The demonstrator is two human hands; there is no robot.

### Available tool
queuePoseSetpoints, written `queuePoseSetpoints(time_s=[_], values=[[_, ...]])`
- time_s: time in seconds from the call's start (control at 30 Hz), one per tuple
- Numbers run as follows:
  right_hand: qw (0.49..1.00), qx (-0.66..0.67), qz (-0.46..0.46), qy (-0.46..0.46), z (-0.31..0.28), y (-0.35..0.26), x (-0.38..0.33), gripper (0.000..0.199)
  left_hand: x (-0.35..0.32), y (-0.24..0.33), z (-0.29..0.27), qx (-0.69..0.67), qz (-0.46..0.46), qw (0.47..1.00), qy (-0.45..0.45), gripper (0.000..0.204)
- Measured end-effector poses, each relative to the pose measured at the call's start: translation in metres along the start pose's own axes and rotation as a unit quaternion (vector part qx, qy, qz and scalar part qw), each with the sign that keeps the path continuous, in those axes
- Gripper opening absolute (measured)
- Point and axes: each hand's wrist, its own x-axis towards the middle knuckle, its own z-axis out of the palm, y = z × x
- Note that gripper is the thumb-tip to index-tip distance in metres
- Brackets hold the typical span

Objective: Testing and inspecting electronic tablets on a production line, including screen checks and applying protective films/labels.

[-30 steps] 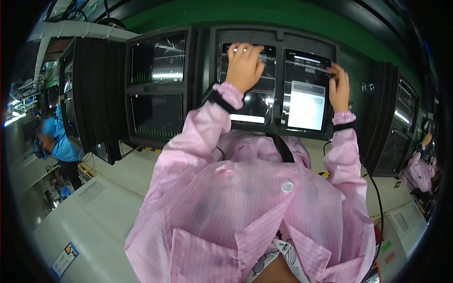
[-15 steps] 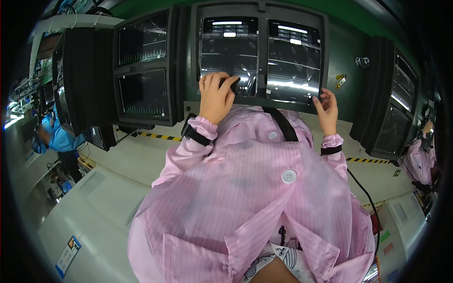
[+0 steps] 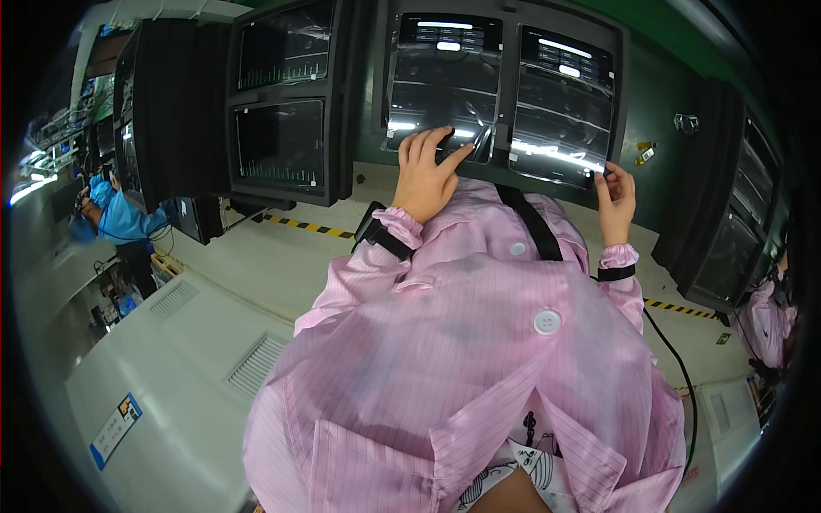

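Two dark tablets lie side by side in a black foam tray [image 3: 508, 81], both lit with a white bar and small tiles at the top. My left hand [image 3: 428, 179] is over the lower edge of the left tablet [image 3: 445, 85], its fingers spread and a dark covering at one fingertip. Clear film wrinkles beside those fingers at the tablet's lower right corner. At the lower right corner of the right tablet [image 3: 562, 107], the thumb and forefinger of my right hand [image 3: 617, 205] close on its edge. Whether they grip the tablet or only its film is too small to tell.
On the left, another black tray [image 3: 342, 111] holds two tablets showing green bars. A stacked tray [image 3: 714, 162] stands at the right. A small yellow item [image 3: 646, 154] and a crumpled clear piece [image 3: 686, 123] lie between. A person in blue [image 3: 128, 214] is far left.
The view has shifted, so the trays sit further right in the picture. My left fingers have opened out over the tablet's lower edge; my right thumb and forefinger have drawn together at the corner.
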Motion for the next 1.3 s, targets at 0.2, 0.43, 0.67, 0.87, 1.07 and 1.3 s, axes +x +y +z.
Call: queuePoseSetpoints(time_s=[0.2, 0.43, 0.67, 0.87, 1.07, 1.3], values=[[0.999, -0.021, 0.031, 0.029, -0.002, -0.024, -0.001, 0.025, 0.004, -0.002, -0.003, 0.030, 0.014, 0.999, -0.008, 0.050], [0.943, -0.258, -0.210, -0.011, 0.021, -0.065, 0.015, 0.033, 0.009, -0.011, -0.005, 0.041, -0.080, 0.995, 0.036, 0.053], [0.908, -0.332, -0.256, -0.016, 0.054, -0.085, 0.041, 0.045, 0.029, -0.018, -0.003, 0.091, -0.123, 0.986, 0.066, 0.050], [0.919, -0.306, -0.244, 0.047, 0.050, -0.079, 0.045, 0.049, 0.051, -0.031, 0.004, 0.108, -0.126, 0.982, 0.086, 0.052], [0.929, -0.307, -0.200, 0.049, 0.032, -0.058, 0.030, 0.044, 0.067, -0.041, 0.012, 0.139, -0.121, 0.980, 0.069, 0.052], [0.915, -0.337, -0.213, 0.055, 0.036, -0.057, 0.036, 0.042, 0.063, -0.033, 0.009, 0.107, -0.119, 0.985, 0.066, 0.052]])
